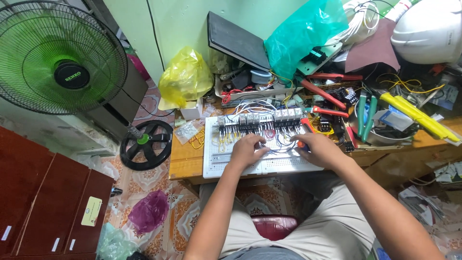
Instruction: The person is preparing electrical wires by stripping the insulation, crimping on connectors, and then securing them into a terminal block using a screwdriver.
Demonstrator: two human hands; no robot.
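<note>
At six o'clock of the surface (pixel 192 166), the white board (pixel 262 163) lies flat. Left hand (pixel 246 150) presses on it, fingers curled over the wires (pixel 269 139). Right hand (pixel 320 149) pinches an orange-handled screwdriver (pixel 304 130). Advice: keep the tip square and the board steady.

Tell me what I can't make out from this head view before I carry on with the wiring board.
- Wire ends under the left hand: its fingers cover them on the white perforated board.
- Tool in the right hand: only an orange-red handle shows; the tip is hidden by the hand.
- Terminal markings on the row of relays: too small to tell.
- White helmet: cut off by the top right edge.
</note>
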